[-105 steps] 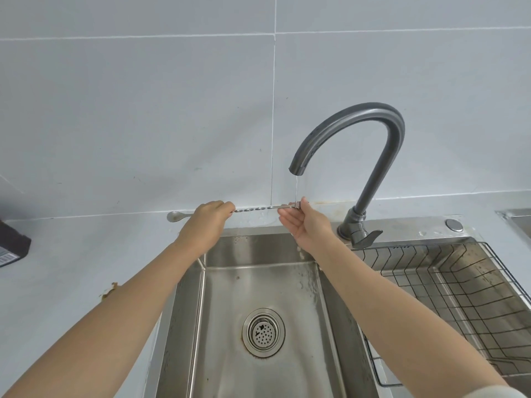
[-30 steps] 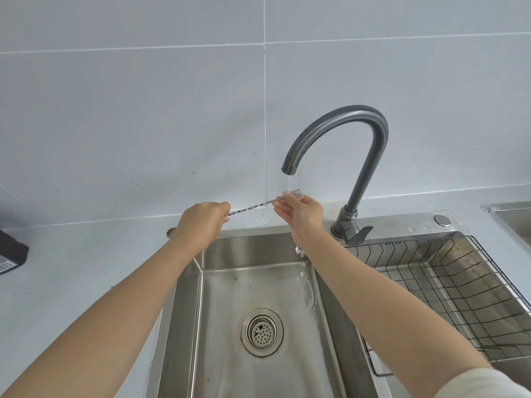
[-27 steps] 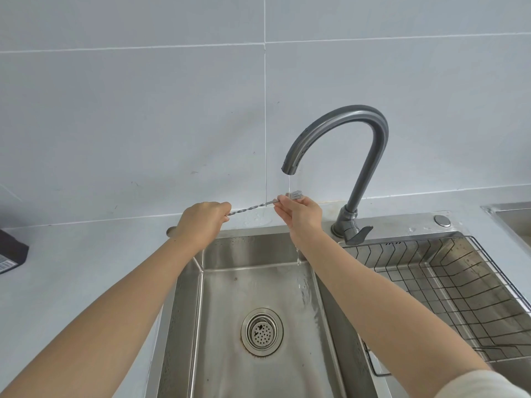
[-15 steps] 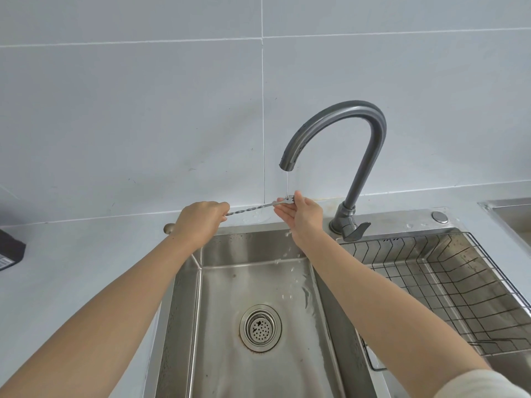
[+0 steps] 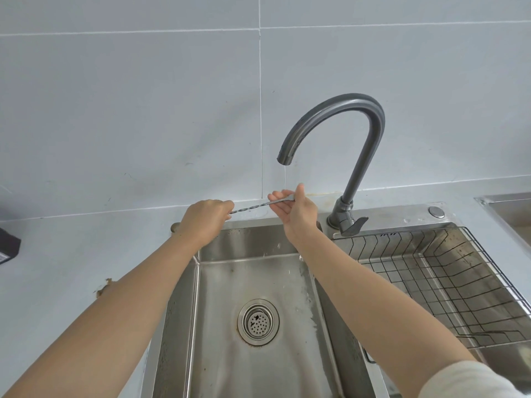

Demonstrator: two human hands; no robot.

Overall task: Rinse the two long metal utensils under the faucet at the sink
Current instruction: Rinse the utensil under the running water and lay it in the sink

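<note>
The fingers (image 5: 278, 194) of our right hand (image 5: 297, 216) are pinching one end of the twisted metal utensil (image 5: 250, 207) under the faucet (image 5: 344, 100) trickle. Our left hand (image 5: 205, 219) is clenching the shaft, left of the faucet. Light, stiff, likely slippery wet: we are judging end grips best.

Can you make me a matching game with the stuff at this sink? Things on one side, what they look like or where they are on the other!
Things:
1. faucet
2. twisted metal utensil
3. wire basket
4. drain strainer

Clues:
a. lowest down, full of little holes
b. curved and dripping
c. held up at both ends
d. far right, made of dark wires

Pairs: 1-b, 2-c, 3-d, 4-a
</note>
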